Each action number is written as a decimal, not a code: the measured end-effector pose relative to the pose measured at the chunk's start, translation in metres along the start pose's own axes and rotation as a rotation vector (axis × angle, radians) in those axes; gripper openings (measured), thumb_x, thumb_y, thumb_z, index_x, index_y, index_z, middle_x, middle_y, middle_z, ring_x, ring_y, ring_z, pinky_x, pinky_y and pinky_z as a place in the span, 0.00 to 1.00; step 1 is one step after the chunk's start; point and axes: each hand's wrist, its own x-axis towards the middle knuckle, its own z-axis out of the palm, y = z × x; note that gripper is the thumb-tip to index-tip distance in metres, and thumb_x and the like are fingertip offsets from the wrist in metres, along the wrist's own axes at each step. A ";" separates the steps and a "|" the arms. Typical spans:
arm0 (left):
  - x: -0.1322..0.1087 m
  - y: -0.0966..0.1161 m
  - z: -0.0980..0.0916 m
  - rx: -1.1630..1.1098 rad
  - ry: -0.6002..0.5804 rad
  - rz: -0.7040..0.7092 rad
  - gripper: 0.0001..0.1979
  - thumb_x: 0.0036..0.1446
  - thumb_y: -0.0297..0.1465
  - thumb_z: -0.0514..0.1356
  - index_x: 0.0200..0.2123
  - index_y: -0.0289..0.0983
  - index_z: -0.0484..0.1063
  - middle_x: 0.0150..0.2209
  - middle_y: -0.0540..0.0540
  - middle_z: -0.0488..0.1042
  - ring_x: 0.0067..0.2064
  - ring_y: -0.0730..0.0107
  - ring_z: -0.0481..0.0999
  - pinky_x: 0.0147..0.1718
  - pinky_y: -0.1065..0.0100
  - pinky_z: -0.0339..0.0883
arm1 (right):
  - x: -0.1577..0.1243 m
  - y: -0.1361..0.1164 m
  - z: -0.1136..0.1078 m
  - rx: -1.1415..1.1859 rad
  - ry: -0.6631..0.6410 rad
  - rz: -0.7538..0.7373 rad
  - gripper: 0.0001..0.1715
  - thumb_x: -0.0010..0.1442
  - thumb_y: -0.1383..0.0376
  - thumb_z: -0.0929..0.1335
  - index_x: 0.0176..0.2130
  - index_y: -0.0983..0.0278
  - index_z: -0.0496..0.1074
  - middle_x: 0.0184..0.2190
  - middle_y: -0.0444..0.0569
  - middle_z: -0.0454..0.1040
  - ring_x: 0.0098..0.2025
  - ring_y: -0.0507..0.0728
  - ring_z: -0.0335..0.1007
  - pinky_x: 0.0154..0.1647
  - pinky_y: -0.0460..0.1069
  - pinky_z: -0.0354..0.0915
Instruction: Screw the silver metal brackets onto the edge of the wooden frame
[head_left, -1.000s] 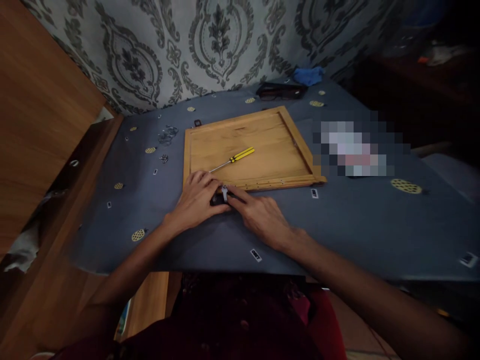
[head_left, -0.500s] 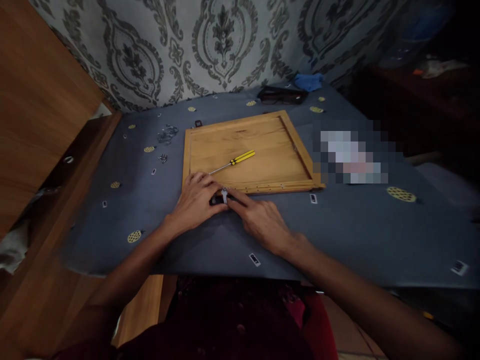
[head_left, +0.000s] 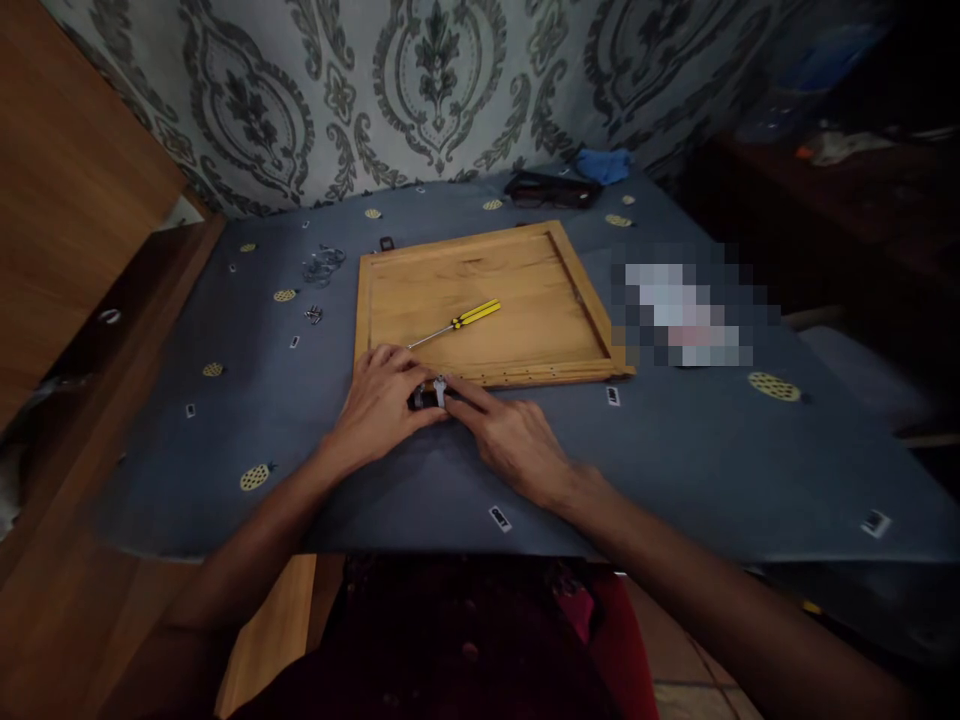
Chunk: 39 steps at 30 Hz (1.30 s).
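Printed cloth (head_left: pixel 660 470), framed wooden panel (head_left: pixel 525 275), metal piece (head_left: pixel 440 391)

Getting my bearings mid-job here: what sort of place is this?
Probably a room in a home, doubling as a work spot: a pineapple-print tablecloth, patterned curtain or wallpaper behind, and a screwdriver lying on a wooden panel.

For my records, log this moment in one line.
left hand: thumb and fingers around small fitting | right hand: fingertips at small fitting | screwdriver: lying on wooden panel
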 end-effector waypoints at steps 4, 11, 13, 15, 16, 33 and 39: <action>0.000 -0.001 0.001 -0.011 0.010 -0.002 0.19 0.58 0.41 0.74 0.49 0.38 0.81 0.50 0.42 0.78 0.56 0.51 0.71 0.59 0.50 0.64 | -0.002 0.005 0.006 0.085 0.059 0.006 0.33 0.63 0.78 0.64 0.62 0.58 0.76 0.69 0.52 0.69 0.44 0.64 0.86 0.36 0.56 0.82; 0.001 0.000 0.001 -0.020 -0.003 -0.021 0.22 0.57 0.45 0.74 0.50 0.39 0.82 0.50 0.43 0.77 0.56 0.50 0.71 0.59 0.50 0.64 | 0.008 0.037 0.012 0.457 0.380 -0.005 0.25 0.67 0.73 0.62 0.56 0.62 0.80 0.53 0.52 0.84 0.55 0.60 0.82 0.57 0.56 0.77; 0.000 0.001 0.001 -0.026 -0.004 -0.019 0.22 0.57 0.45 0.74 0.51 0.40 0.82 0.50 0.43 0.78 0.57 0.50 0.71 0.60 0.50 0.64 | 0.020 0.049 0.007 0.427 0.368 0.052 0.23 0.68 0.70 0.62 0.56 0.62 0.80 0.47 0.52 0.85 0.48 0.60 0.83 0.50 0.56 0.78; 0.000 0.001 0.000 -0.028 -0.005 -0.018 0.22 0.57 0.44 0.74 0.51 0.40 0.82 0.50 0.43 0.78 0.57 0.50 0.71 0.60 0.50 0.63 | 0.035 0.060 0.000 0.365 0.362 0.146 0.23 0.68 0.67 0.63 0.57 0.64 0.79 0.45 0.56 0.83 0.43 0.63 0.82 0.46 0.58 0.77; 0.000 0.001 0.000 -0.027 -0.005 -0.019 0.22 0.57 0.44 0.74 0.51 0.40 0.82 0.50 0.43 0.78 0.57 0.50 0.71 0.60 0.50 0.63 | 0.043 0.065 -0.003 0.338 0.360 0.185 0.24 0.67 0.67 0.64 0.59 0.64 0.78 0.47 0.58 0.81 0.44 0.64 0.81 0.47 0.59 0.76; 0.000 -0.001 0.004 -0.001 0.000 -0.012 0.22 0.58 0.45 0.73 0.51 0.39 0.82 0.49 0.43 0.77 0.56 0.51 0.70 0.59 0.52 0.63 | 0.063 0.107 -0.021 0.450 0.332 0.226 0.12 0.63 0.55 0.71 0.39 0.62 0.76 0.28 0.45 0.74 0.29 0.55 0.70 0.31 0.50 0.64; -0.001 -0.002 0.005 -0.002 0.000 -0.006 0.22 0.59 0.45 0.72 0.52 0.40 0.81 0.49 0.43 0.78 0.56 0.51 0.70 0.59 0.51 0.63 | 0.055 0.078 -0.046 1.000 0.861 0.102 0.23 0.64 0.44 0.73 0.35 0.58 0.66 0.27 0.40 0.71 0.19 0.48 0.61 0.19 0.47 0.56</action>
